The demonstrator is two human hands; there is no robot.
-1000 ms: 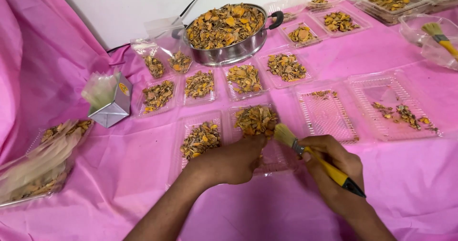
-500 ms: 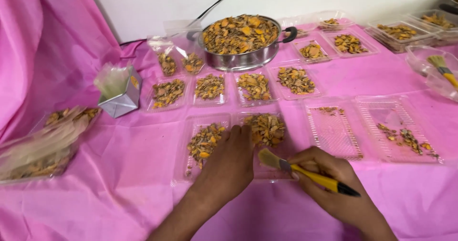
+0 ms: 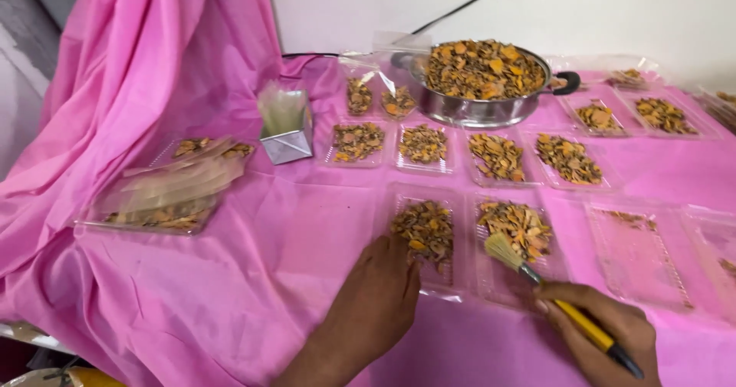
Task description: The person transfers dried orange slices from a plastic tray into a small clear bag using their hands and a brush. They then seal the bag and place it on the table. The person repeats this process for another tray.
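Left hand (image 3: 376, 299) lies flat, fingers loose and spread, not grasping; fingertips rest on the near edge of a clear plastic tray (image 3: 426, 237) w/ a heap of orange-brown dried pieces just ahead of the fingers. Right hand (image 3: 606, 341) is clenched around a yellow-handled brush (image 3: 563, 310); handle runs back over the hand, pale bristles stick out up-left of it, touching the near side of the dried pile in a second clear tray (image 3: 515, 241), just right of the left hand's tray. Right of the right hand: a nearly bare clear tray (image 3: 636, 253) w/ a few crumbs at the far end. Beyond both hands, a row of four small filled trays (image 3: 460, 148), and past those a steel pan (image 3: 484, 80) heaped w/ the same pieces, black handle to its right. Far left of the left hand: a small metal box (image 3: 285, 130) holding clear bags, and a flat stack of clear lids (image 3: 165, 191) over some pieces. All sits on a desk under pink cloth (image 3: 230, 280).
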